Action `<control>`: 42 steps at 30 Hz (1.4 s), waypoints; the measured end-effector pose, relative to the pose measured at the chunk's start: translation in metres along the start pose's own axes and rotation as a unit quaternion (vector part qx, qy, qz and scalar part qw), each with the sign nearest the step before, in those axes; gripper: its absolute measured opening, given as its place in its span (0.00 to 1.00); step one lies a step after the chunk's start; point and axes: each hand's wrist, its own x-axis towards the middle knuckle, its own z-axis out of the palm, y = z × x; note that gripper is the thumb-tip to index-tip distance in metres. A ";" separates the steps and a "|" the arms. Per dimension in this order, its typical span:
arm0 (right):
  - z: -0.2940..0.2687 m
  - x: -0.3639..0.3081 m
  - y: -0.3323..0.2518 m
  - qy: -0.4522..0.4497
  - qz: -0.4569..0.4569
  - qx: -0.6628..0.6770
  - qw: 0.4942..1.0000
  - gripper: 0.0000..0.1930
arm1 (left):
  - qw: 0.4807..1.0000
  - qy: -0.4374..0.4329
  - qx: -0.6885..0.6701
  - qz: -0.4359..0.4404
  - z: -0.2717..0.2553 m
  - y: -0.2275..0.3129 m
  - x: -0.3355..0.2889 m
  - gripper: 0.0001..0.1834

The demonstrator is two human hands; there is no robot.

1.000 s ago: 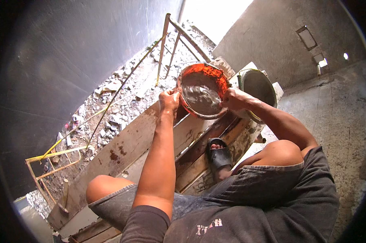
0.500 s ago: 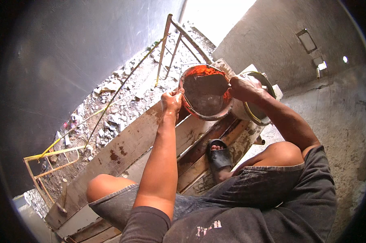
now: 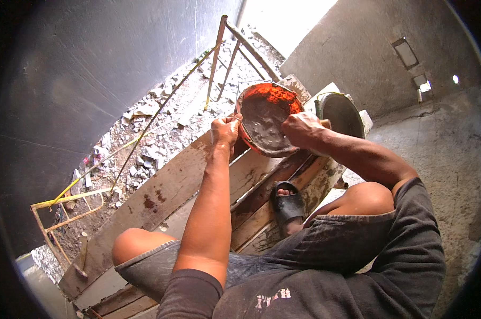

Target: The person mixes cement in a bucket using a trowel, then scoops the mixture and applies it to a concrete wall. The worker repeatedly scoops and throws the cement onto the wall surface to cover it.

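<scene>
An orange-red bucket (image 3: pixel 255 149) holds wet grey mortar (image 3: pixel 262 121), its inner wall smeared with it. My left hand (image 3: pixel 225 131) grips the bucket's left rim, thumb over the edge. At the opposite side, my right hand (image 3: pixel 303 129) is closed around a trowel, whose wooden handle end (image 3: pixel 325 124) sticks out behind the fist. The trowel's blade is out of sight, hidden by the hand and the mortar. Just right of the bucket, partly behind my right forearm, stands a second grey-crusted bucket (image 3: pixel 344 112).
I sit on wooden planks (image 3: pixel 160 204), one sandalled foot (image 3: pixel 288 204) on them. A metal scaffold frame (image 3: pixel 219 58) rises beyond the buckets; a yellowish frame (image 3: pixel 65 212) stands left. Rubble (image 3: pixel 144 154) covers the ground below. Walls rise at left (image 3: pixel 91 80) and right (image 3: pixel 357 53).
My right hand has moved left and slightly down, from the bucket's right rim to over the mortar. The mortar's surface is now churned and lumpy. My left hand stays on the rim.
</scene>
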 end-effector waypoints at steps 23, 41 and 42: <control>-0.064 -0.019 0.012 0.033 0.230 0.027 0.972 0.12 | 1.000 0.016 0.009 0.021 0.002 -0.004 0.009 0.16; -0.009 -0.012 0.007 -0.083 0.058 0.104 0.989 0.12 | 1.000 0.012 0.003 0.014 0.001 0.006 0.002 0.17; -0.008 -0.013 0.009 -0.062 0.116 0.170 0.977 0.14 | 1.000 0.007 0.003 0.012 0.000 0.008 -0.001 0.16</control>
